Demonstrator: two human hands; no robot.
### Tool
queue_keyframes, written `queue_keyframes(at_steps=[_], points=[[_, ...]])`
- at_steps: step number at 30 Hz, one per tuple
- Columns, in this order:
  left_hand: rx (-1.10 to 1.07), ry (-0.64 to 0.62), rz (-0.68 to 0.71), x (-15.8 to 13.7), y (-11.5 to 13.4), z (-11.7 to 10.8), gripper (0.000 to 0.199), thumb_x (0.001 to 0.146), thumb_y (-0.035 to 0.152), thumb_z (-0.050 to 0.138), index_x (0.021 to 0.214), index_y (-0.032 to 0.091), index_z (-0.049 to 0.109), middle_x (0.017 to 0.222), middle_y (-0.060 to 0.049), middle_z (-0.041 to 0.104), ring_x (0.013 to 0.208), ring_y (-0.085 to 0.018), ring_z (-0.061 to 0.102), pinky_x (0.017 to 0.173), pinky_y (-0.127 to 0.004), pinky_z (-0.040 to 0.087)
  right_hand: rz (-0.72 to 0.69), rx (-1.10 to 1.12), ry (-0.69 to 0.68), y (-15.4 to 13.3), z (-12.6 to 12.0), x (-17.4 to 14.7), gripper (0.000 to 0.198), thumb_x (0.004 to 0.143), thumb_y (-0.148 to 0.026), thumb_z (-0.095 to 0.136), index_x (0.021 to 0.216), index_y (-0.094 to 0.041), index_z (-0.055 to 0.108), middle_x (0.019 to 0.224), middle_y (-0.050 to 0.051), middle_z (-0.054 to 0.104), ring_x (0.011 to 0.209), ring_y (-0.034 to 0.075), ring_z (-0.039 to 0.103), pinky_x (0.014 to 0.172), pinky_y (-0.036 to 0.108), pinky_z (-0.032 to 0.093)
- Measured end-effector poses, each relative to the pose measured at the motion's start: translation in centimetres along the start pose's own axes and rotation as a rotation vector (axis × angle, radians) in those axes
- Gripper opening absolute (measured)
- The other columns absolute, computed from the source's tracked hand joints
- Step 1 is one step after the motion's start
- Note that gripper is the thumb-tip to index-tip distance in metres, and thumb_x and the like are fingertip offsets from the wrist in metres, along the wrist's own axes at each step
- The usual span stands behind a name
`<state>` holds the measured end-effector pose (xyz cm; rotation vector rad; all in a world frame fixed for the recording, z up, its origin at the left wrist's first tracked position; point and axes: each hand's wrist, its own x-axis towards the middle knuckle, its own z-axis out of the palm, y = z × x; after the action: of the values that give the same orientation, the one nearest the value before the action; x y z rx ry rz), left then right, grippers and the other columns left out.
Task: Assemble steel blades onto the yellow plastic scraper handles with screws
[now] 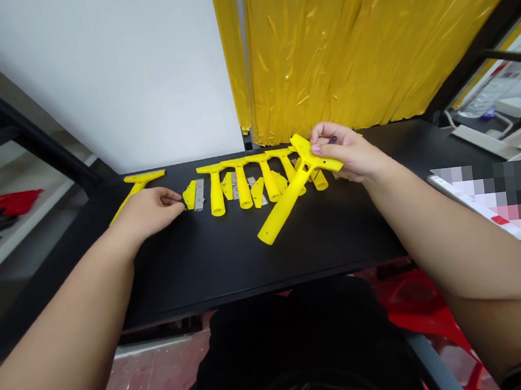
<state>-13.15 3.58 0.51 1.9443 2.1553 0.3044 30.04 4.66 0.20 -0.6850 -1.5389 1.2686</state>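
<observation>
My right hand [342, 152] is closed on the wide head of a yellow scraper handle [281, 211], lifted above the black table with its round grip slanting down to the left. A small dark object [333, 140] shows at those fingers; its kind is unclear. Low over the tabletop, my left hand [155, 212] has its fingers pinched together; what they hold, if anything, is too small to name. Right of it lie a yellow cover plate [190, 195] and a metal blade [199, 194]. Another yellow scraper handle [142, 179] lies partly behind the left hand.
Several yellow scraper handles [216, 190] lie in a row along the back of the black table [249, 264], with plates and blades between them. Behind stand a white panel [136, 78] and yellow plastic sheeting [342, 43]. Black frame bars [36, 144] rise at the left.
</observation>
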Motion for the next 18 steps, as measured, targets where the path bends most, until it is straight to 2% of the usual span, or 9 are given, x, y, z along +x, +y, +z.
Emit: queue_keyframes(at_steps=[4,9,13,18], points=[[0.022,0.066,0.000,0.3,0.2,0.7,0.034,0.082,0.044,0.070,0.103,0.020,0.081,0.104,-0.009,0.084,0.102,-0.032,0.077,0.090,-0.043,0.060,0.009,-0.007,0.013,0.0,0.0,0.0,0.040,0.079,-0.043,0.097,0.091,-0.025,0.064,0.068,-0.006,0.049,0.060,0.011,0.047,0.056,0.025,0.044],[0.078,0.117,0.054,0.5,1.0,1.6,0.050,0.084,0.062,0.065,0.106,0.021,0.082,0.104,-0.012,0.085,0.099,-0.037,0.078,0.089,-0.050,0.061,-0.003,-0.006,0.001,-0.1,0.2,0.0,0.039,0.080,-0.043,0.097,0.090,-0.024,0.064,0.068,-0.006,0.051,0.061,0.011,0.049,0.054,0.025,0.041],[0.209,0.138,0.132,0.5,2.1,2.2,0.058,0.088,0.066,0.059,0.108,0.018,0.084,0.108,-0.016,0.085,0.104,-0.042,0.077,0.088,-0.051,0.061,0.007,-0.031,-0.002,-0.3,0.2,-0.1,0.038,0.082,-0.043,0.095,0.091,-0.025,0.063,0.069,-0.005,0.053,0.058,0.011,0.048,0.052,0.026,0.041],[0.298,0.158,0.164,0.4,3.1,2.8,0.057,0.091,0.062,0.056,0.112,0.017,0.084,0.110,-0.018,0.084,0.108,-0.043,0.077,0.089,-0.051,0.060,0.008,-0.024,-0.020,-0.4,0.2,0.0,0.037,0.083,-0.040,0.094,0.091,-0.024,0.062,0.070,-0.005,0.056,0.058,0.010,0.050,0.054,0.026,0.044]])
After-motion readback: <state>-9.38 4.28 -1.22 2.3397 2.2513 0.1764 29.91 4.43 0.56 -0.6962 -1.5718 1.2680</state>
